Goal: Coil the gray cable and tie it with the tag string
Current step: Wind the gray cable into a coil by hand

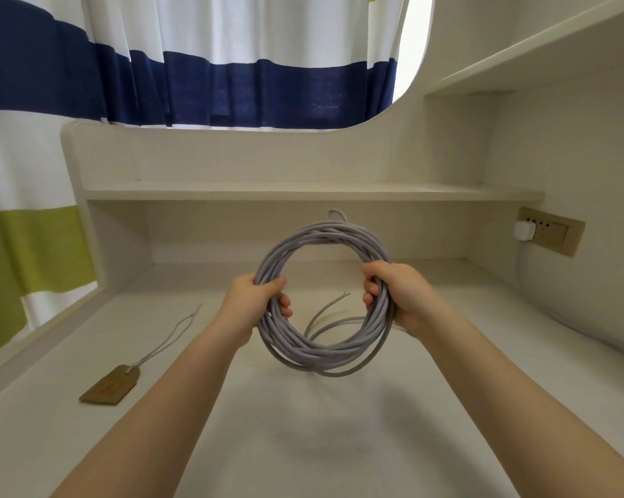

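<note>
The gray cable (314,350) is wound into a round coil of several loops, held upright above the white desk (303,443). My left hand (254,300) grips the coil's left side. My right hand (396,292) grips its right side. One short cable end sticks up at the top of the coil, and loose ends trail behind it toward the desk. The brown cardboard tag (110,386) lies flat on the desk at the left, apart from both hands. Its thin gray string (170,339) stretches away from it toward the back.
A low shelf (303,192) runs across the back of the desk, with a higher shelf (518,59) at the right. A wall socket with a white plug (524,230) sits on the right wall. A striped curtain (195,84) hangs behind.
</note>
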The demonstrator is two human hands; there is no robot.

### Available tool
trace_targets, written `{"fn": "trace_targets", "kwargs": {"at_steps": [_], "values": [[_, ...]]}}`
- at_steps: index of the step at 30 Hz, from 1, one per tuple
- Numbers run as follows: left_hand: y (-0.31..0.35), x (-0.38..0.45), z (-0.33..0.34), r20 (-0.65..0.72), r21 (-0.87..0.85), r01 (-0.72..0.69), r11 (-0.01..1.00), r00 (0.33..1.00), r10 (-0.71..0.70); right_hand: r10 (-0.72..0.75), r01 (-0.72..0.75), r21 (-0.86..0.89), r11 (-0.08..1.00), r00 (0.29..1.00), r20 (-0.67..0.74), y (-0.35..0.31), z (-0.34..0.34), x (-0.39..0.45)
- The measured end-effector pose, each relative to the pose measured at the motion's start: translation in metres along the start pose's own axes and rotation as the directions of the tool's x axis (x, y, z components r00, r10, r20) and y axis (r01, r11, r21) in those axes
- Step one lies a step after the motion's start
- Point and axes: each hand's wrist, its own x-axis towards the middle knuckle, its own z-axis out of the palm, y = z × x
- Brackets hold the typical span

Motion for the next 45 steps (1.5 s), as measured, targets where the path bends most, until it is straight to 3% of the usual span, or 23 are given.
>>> {"fn": "trace_targets", "kwargs": {"at_steps": [4,7,10,15,20,26,28,33,36,39,45], "values": [[-0.009,0.003,0.006,-0.006,-0.047,0.219,0.975,0.976,-0.219,0.166,-0.156,0.123,0.98,0.983,-0.081,0.009,-0.002,0.0],[-0.015,0.003,0.009,0.065,-0.207,0.354,0.912,0.935,-0.348,0.268,-0.244,0.185,0.952,0.956,-0.119,0.016,-0.005,0.001],[-0.022,0.001,0.01,0.17,-0.345,0.421,0.839,0.907,-0.385,0.335,-0.298,0.235,0.925,0.932,-0.137,0.024,-0.008,0.001],[-0.039,-0.005,0.012,0.268,-0.423,0.477,0.771,0.878,-0.396,0.426,-0.35,0.332,0.876,0.884,-0.191,0.037,-0.017,-0.001],[-0.061,-0.015,0.02,0.289,-0.278,0.605,0.746,0.793,-0.536,0.488,-0.352,0.459,0.816,0.845,-0.22,0.048,-0.03,-0.004],[-0.08,-0.027,0.019,0.314,0.131,0.705,0.697,0.637,-0.704,0.477,-0.265,0.558,0.786,0.834,-0.276,0.058,-0.037,-0.005],[-0.081,-0.029,0.023,0.347,0.13,0.716,0.686,0.615,-0.708,0.481,-0.262,0.568,0.78,0.832,-0.277,0.059,-0.037,-0.004],[-0.078,-0.031,0.043,0.317,-0.107,0.695,0.711,0.701,-0.639,0.48,-0.243,0.607,0.757,0.837,-0.264,0.06,-0.03,-0.004],[-0.075,-0.031,0.054,0.192,-0.298,0.597,0.745,0.802,-0.566,0.467,-0.216,0.642,0.736,0.849,-0.249,0.06,-0.027,-0.003],[-0.077,-0.028,0.057,0.062,-0.528,0.488,0.695,0.838,-0.542,0.45,-0.19,0.641,0.744,0.852,-0.269,0.061,-0.026,-0.003],[-0.082,-0.028,0.052,-0.102,-0.503,0.386,0.773,0.862,-0.497,0.389,-0.125,0.542,0.831,0.827,-0.406,0.073,-0.028,-0.005]]}}
